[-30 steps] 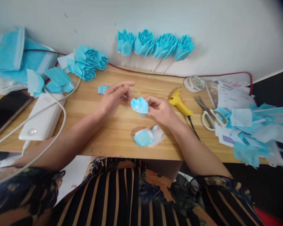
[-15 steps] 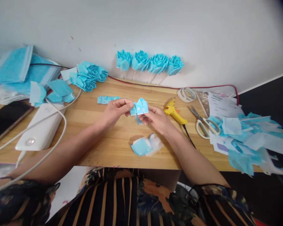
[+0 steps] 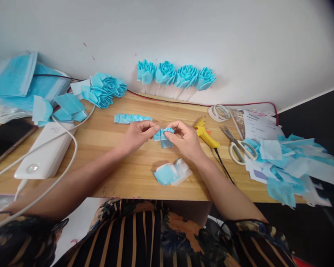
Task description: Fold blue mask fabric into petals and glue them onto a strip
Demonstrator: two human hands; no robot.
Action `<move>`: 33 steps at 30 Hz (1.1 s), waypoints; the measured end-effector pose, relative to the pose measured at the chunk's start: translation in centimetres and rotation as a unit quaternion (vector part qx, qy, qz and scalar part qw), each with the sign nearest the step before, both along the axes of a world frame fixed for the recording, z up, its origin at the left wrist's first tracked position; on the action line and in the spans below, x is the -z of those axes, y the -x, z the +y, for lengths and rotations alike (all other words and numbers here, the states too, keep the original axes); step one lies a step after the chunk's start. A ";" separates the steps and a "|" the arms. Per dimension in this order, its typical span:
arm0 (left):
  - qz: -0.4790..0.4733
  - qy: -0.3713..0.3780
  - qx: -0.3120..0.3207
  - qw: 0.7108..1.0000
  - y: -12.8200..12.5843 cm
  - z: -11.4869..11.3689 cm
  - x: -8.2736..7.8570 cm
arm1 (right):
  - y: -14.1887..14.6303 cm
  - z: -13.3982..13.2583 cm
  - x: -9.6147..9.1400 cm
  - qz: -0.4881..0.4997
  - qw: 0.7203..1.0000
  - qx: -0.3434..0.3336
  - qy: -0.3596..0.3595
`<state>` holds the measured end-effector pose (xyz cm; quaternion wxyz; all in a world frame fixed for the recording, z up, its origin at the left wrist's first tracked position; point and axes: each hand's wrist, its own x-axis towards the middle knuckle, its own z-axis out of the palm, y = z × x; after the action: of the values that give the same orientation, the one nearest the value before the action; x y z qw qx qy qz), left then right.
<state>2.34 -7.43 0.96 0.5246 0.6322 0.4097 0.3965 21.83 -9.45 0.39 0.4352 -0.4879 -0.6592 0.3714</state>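
Observation:
Between my two hands is a small folded strip of blue mask fabric, its lower end hanging down. My left hand pinches its left end between thumb and fingers. On the other side my right hand grips the top right of the strip, thumb in front. Behind my left hand lies a pleated blue strip on the wooden table. Nearer to me are loose blue and white fabric pieces. Right of my right hand rests a yellow glue gun.
Blue fabric flowers on sticks lean against the wall. More flowers, face masks, a white power bank and a phone are on the left. Scissors, a tape roll and fabric scraps lie right.
The folded fabric has turned from showing its pointed face to a narrow, bunched edge. My right hand has shifted slightly up, its thumb now over the front.

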 end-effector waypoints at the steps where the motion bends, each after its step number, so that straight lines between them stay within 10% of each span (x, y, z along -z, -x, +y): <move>1: 0.001 0.000 0.006 1.000 0.0 0.0 0.0 | 0.0 0.0 0.0 -0.008 1.000 0.001 -0.006; 33: -0.061 0.064 -0.044 0.995 0.1 0.8 0.7 | -0.1 -0.3 -0.8 -0.057 0.980 -0.093 -0.164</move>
<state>2.20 -6.66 0.22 0.5705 0.5532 0.4285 0.4299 21.97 -9.76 1.18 0.4344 -0.3667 -0.7775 0.2690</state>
